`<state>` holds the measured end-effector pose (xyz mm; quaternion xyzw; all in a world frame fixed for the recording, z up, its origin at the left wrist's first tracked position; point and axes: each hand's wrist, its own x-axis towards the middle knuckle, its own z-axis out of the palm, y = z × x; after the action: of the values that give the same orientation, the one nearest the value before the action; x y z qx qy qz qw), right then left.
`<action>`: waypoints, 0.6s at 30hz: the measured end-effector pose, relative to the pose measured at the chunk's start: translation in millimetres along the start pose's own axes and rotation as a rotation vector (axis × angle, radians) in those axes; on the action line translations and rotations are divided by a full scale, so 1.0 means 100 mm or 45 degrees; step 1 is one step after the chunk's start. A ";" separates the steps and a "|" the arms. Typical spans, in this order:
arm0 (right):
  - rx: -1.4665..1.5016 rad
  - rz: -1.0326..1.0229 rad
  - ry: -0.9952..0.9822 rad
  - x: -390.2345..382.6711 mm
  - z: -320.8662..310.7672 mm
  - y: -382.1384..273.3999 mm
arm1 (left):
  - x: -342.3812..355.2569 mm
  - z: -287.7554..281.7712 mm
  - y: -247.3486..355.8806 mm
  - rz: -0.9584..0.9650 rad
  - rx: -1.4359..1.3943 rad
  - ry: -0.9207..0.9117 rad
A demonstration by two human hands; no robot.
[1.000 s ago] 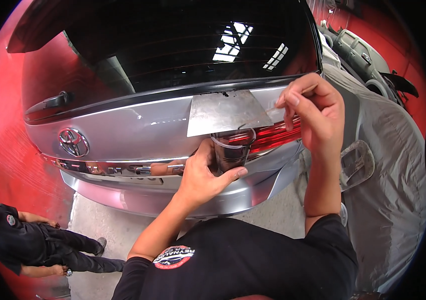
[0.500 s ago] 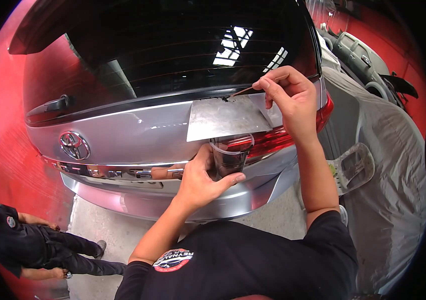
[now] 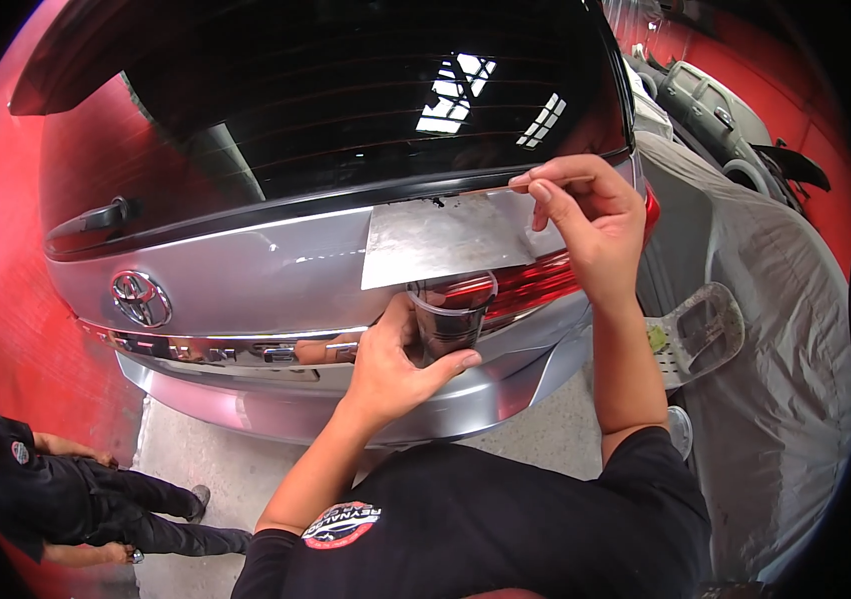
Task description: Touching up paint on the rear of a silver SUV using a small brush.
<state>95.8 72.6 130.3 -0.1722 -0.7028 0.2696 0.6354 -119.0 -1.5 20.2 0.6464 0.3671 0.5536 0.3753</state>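
My left hand (image 3: 385,364) holds a clear plastic cup (image 3: 450,324) of dark material against the back of a silver car (image 3: 226,250), beside the red tail lamp (image 3: 535,285). Just above the cup, a flat silver metal sheet (image 3: 430,240) lies over the tailgate, with small dark blobs (image 3: 440,201) near its upper edge, below the black window trim. My right hand (image 3: 595,225) pinches a thin wooden stick (image 3: 490,189) near the sheet's upper right. Whether the stick's tip touches the sheet I cannot tell.
Another person (image 3: 31,489) in dark clothes is at the lower left. At the right are a draped grey cover (image 3: 775,399), a perforated seat (image 3: 705,329) and car body parts (image 3: 705,105) beside a red wall (image 3: 825,220). The pale concrete floor (image 3: 186,429) shows below the bumper (image 3: 345,399).
My right hand moved left and up, bringing the stick to the sheet's upper edge, then lowered slightly. My left hand still holds the cup. The view has shifted slightly.
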 end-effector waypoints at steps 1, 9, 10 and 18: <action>-0.005 -0.002 0.000 -0.03 0.00 0.01 | 0.00 0.00 0.00 -0.006 -0.003 0.003; -0.029 -0.073 0.057 -0.20 -0.02 0.15 | -0.01 0.02 -0.02 0.004 -0.090 0.013; -0.013 -0.081 0.050 -0.21 -0.02 0.16 | -0.01 0.02 -0.02 -0.010 -0.088 0.003; -0.054 -0.104 0.102 -0.18 0.00 0.19 | -0.01 0.01 0.00 0.020 -0.039 0.005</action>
<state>96.8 76.7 104.4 -0.1674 -0.6889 0.2213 0.6696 -118.0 -2.0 19.5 0.6425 0.3543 0.5634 0.3799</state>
